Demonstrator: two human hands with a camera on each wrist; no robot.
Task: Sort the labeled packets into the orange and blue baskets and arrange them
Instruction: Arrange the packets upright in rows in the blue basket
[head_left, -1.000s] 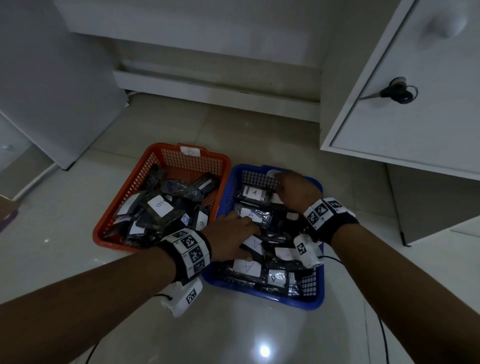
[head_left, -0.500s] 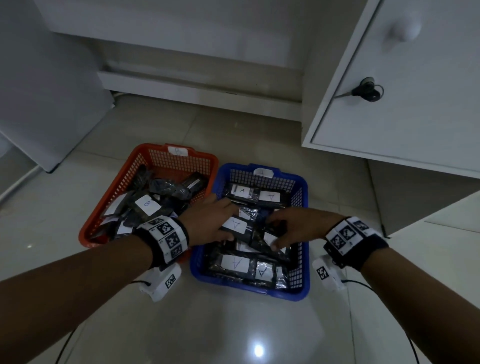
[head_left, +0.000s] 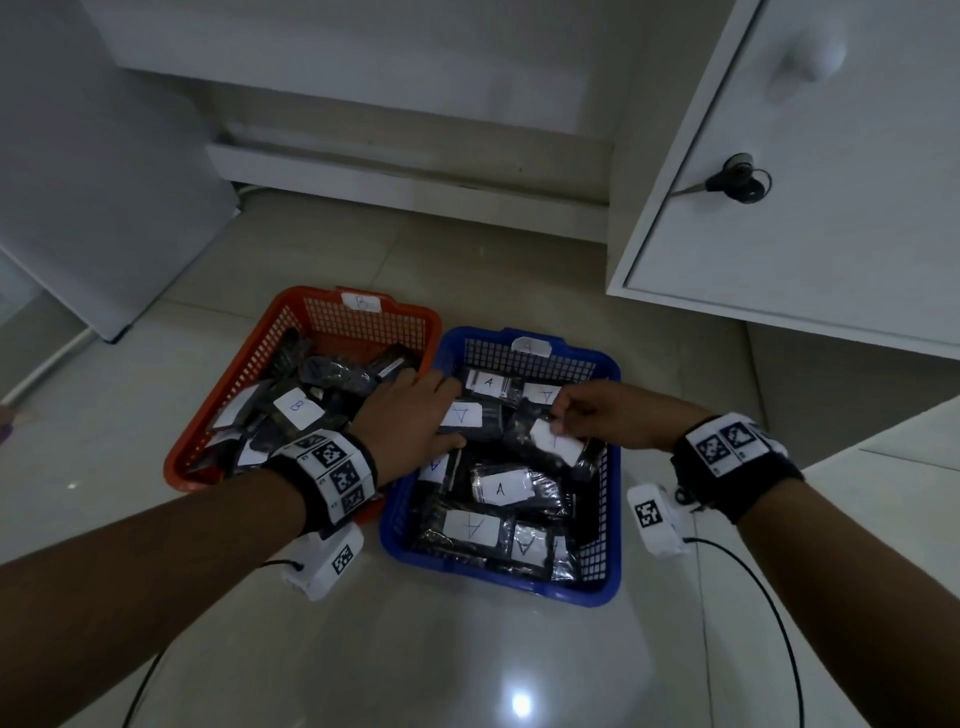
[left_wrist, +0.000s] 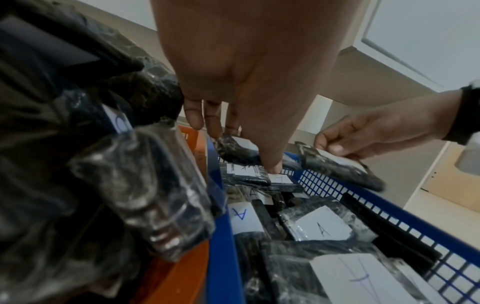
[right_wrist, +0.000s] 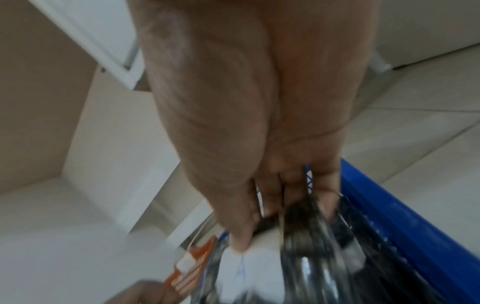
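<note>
1. Cabinet (head_left: 810, 171), white, stands at the far right with a key (head_left: 740, 179) in its door.
2. Blue basket (head_left: 608, 519), tagged A, sits on the floor touching the orange basket (head_left: 218, 415), tagged B, on its left; both hold dark labeled packets.
3. Left hand (head_left: 415, 418) reaches over the blue basket's left rim, fingers straight and spread on the A packets (head_left: 498, 488).
4. Right hand (head_left: 602, 415) pinches one packet (head_left: 558, 441) by its white label, over the basket's far right part.
</note>
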